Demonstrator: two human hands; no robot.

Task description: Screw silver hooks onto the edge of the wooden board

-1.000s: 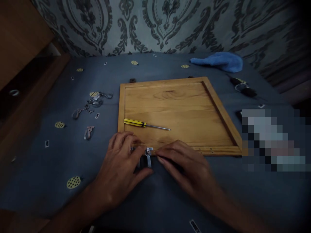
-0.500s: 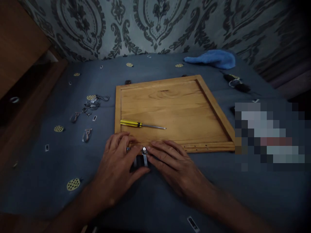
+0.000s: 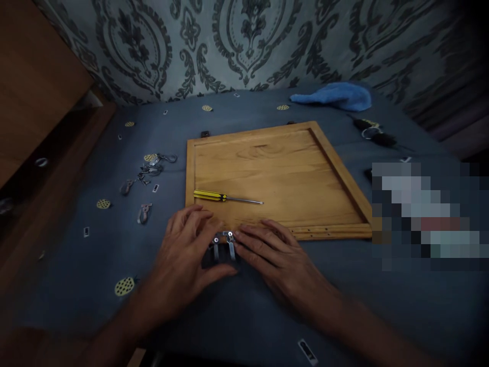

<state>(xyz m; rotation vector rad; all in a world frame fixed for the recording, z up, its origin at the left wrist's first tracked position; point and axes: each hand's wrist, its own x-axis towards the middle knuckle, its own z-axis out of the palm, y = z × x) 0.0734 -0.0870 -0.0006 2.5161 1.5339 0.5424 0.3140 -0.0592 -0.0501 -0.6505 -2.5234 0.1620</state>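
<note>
A framed wooden panel (image 3: 275, 168) lies flat on the blue patterned cloth. At its near edge, a pair of metal clips (image 3: 231, 246) with screw heads sits between my hands, their strips extending towards me. My left hand (image 3: 187, 250) arches beside the clips, thumb spread from the fingers, fingertips over the panel's near left border. My right hand (image 3: 273, 255) lies with fingers stretched along the near edge, index fingertip close to the right clip; whether it touches is unclear. On the panel rests a screwdriver (image 3: 210, 195) with a yellow and black handle.
Several loose metal clips (image 3: 151, 169) lie left of the panel, with another clip (image 3: 144, 213) nearer. A blue cloth (image 3: 340, 97) and a dark item with a ring (image 3: 371, 133) are at the back right. Brown wooden furniture (image 3: 42, 86) stands left, beside the patterned wall (image 3: 244, 46).
My left fingers have drawn back slightly, so the left clip and its screw now show. The right hand stays at the edge. The whole view has shifted a little.
</note>
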